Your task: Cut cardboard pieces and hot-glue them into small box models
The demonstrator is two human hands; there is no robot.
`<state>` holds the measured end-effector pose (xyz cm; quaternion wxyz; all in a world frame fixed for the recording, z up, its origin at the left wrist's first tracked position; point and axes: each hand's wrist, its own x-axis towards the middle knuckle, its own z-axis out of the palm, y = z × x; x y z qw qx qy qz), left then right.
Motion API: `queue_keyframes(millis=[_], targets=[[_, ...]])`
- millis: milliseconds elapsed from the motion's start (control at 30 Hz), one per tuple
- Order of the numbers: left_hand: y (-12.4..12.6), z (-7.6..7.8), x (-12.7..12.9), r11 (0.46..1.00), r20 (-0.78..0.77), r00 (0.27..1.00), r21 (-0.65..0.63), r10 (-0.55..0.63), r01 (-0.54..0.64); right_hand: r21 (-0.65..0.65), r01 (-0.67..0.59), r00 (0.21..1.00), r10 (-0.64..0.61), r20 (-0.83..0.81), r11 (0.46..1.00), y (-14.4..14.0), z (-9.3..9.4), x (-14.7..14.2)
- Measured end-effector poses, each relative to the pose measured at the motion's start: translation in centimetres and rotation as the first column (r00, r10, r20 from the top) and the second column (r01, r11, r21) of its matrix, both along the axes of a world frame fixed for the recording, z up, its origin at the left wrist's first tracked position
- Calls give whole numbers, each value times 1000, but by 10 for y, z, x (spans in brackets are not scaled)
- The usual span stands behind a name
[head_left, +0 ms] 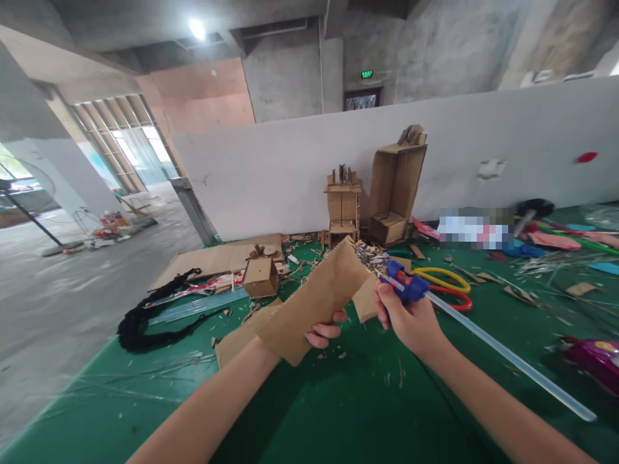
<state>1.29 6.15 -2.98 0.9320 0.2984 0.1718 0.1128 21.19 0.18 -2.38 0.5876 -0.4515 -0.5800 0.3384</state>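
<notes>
Cardboard (316, 299) over left fingers (325, 334); glue gun (409, 285) in right hand (411, 319)

We see two bare arms with no sleeves. The left hand (325, 334) and right hand (410, 319) wear no gloves or rings.

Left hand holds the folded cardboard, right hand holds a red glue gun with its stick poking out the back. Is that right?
Not quite: the head view shows the glue gun in the right hand is blue with orange trim, not red. The left hand does hold the folded cardboard, and the stick trails out the back.
</notes>
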Motion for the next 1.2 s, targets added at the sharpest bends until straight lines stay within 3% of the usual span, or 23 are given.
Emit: queue_keyframes(millis=[333, 500, 900, 1200], targets=[[9, -11, -3, 988, 58, 993, -112, -101, 107, 9, 48, 996, -48, 69, 999, 4, -3, 5], [6, -8, -2, 994, -1, 998, -91, -61, 60, 3, 39, 995, -39, 97, 999, 3, -1, 3], [1, -5, -4, 996, 21, 1000, -86, -2, 4, -68, 55, 992, -47, 118, 996, -3, 3, -5], [6, -10, -4, 990, 47, 998, -126, -51, 57, 2, 37, 969, -36, 243, 999, -4, -2, -7]])
